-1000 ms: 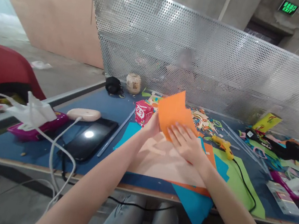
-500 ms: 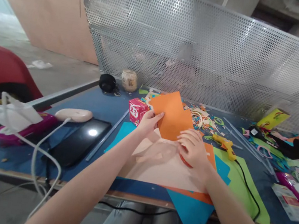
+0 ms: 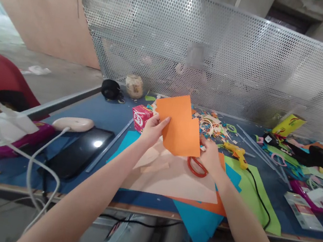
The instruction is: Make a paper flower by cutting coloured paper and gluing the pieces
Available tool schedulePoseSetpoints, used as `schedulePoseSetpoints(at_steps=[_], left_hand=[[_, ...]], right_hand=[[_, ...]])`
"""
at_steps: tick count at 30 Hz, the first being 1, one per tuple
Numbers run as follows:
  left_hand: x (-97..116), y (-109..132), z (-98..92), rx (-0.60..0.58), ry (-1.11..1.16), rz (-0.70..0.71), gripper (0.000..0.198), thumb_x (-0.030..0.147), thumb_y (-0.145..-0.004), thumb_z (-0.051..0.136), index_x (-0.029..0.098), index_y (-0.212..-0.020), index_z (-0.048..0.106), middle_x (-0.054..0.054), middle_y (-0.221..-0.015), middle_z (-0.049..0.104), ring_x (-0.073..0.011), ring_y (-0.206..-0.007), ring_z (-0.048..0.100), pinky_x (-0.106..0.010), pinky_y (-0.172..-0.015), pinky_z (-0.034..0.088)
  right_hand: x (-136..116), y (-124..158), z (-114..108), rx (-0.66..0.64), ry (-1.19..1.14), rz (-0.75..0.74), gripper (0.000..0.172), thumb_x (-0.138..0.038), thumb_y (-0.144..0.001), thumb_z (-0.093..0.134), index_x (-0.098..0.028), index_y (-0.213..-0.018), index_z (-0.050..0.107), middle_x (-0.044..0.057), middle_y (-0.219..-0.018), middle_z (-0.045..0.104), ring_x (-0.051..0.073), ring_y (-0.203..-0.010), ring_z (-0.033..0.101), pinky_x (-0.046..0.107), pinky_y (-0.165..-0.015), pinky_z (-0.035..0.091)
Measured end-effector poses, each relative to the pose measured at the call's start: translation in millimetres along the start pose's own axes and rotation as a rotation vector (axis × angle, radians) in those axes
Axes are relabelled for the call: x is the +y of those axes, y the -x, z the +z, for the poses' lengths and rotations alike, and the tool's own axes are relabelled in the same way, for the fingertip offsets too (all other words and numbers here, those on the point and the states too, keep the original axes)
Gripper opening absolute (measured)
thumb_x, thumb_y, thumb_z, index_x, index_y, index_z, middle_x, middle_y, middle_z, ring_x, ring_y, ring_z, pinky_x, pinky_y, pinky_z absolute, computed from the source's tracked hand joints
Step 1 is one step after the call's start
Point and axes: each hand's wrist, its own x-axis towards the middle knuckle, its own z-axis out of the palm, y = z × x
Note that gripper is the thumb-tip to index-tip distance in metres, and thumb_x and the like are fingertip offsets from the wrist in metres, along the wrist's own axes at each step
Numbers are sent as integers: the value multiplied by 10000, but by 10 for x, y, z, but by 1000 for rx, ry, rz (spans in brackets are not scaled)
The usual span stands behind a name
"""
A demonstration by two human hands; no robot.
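Note:
My left hand is closed on the left side of a sheet of orange paper, thumb in front. The paper is held up and has a notch cut from its upper right corner. My right hand has curled fingers at the paper's lower right edge, partly hidden there. Just below that hand, red-handled scissors show their handle loops over a pale pink sheet; their blades are not visible. Small pale paper pieces lie on the sheet too.
Blue paper overhangs the front edge. A yellow glue gun rests by green paper, its cord running forward. Paper scraps pile behind. Left stand a pink box, a phone and white cables.
My right hand has come off the scissors to the orange paper's edge, uncovering the red handles. The paper has turned to face me more squarely. The view has shifted slightly right.

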Motion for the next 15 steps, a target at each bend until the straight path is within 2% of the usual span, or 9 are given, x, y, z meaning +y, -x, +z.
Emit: schedulePoseSetpoints(at_steps=[5, 7, 9, 11, 13, 15], left_hand=[[-14, 69, 54, -248, -76, -127, 413, 348, -589, 732, 179, -937, 587, -47, -867, 692, -194, -792, 654, -310, -733, 514], [-25, 74, 66, -274, -110, -145, 401, 342, -599, 722, 177, -937, 585, -46, -863, 693, -195, -784, 653, -320, -738, 515], [-29, 56, 61, -196, -119, -85, 374, 343, -618, 702, 181, -933, 582, -38, -883, 687, -189, -805, 648, -319, -762, 508], [-29, 20, 36, -66, -102, 8, 335, 337, -641, 676, 186, -923, 576, -32, -905, 678, -182, -824, 642, -311, -776, 501], [-33, -20, -1, 40, -100, 94, 298, 318, -663, 648, 193, -921, 563, -28, -919, 670, -177, -825, 638, -303, -767, 501], [-48, -56, -41, 103, -113, 149, 266, 294, -676, 620, 199, -914, 548, -25, -919, 665, -173, -823, 635, -295, -753, 501]], right_hand=[[-14, 13, 13, 93, -97, 66, 185, -223, -747, 451, -171, -794, 622, 46, -830, 681, 188, -810, 621, 280, -731, 449], [-11, 6, -4, 72, -91, 76, 194, -217, -751, 437, -176, -823, 613, 43, -851, 677, 180, -818, 621, 268, -716, 451], [-2, -1, -32, 35, 9, 93, 205, -205, -770, 417, -182, -857, 601, 43, -871, 674, 169, -818, 619, 259, -709, 446], [11, 1, -68, -28, 245, 153, 186, -238, -794, 424, -179, -850, 591, 63, -854, 672, 181, -800, 620, 268, -691, 436], [22, 21, -101, -143, 496, 246, 189, -330, -788, 479, -178, -844, 573, 91, -844, 666, 212, -775, 624, 278, -634, 420], [23, 59, -117, -287, 610, 305, 294, -410, -734, 555, -174, -909, 538, 113, -882, 657, 235, -760, 627, 269, -562, 396]])
